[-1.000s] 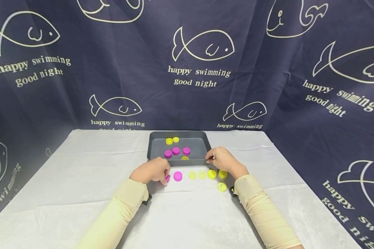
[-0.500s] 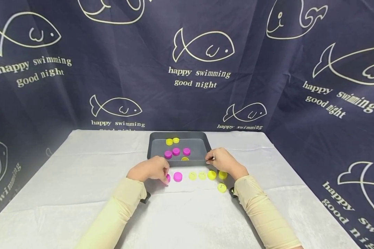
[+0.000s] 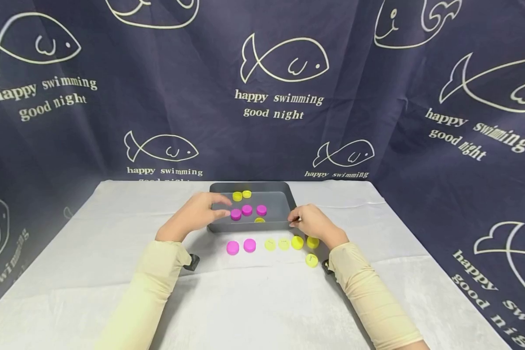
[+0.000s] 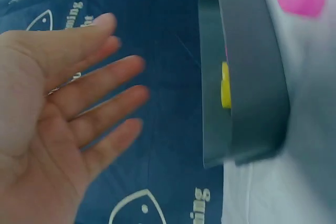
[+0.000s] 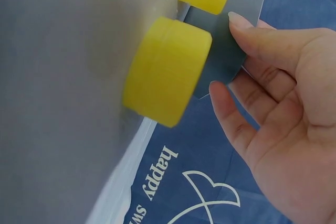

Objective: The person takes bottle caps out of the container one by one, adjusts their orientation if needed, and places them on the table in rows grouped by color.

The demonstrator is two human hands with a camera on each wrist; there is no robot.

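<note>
I see a beige left sleeve (image 3: 148, 287) coming in first, then my left hand (image 3: 194, 214), loosely spread and holding nothing, blocking my view of the left rim of the dark tray (image 3: 275, 200). The tray sits toward the back of the white-covered table (image 3: 245, 301). Inside it are 3 magenta caps (image 3: 247, 210) and 3 yellow caps (image 3: 237, 196), 1 yellow partly hidden behind the near wall. In front, left to right, lie 2 loose magenta caps (image 3: 233, 248), then 5 loose yellow caps (image 3: 297, 242): 4 in line, 1 nearer me. My right hand (image 3: 312, 222) pinches the tray's right near corner, its wrist crowding the last yellow in line. A navy fish-print curtain (image 3: 175, 87) encloses the back and both sides.
</note>
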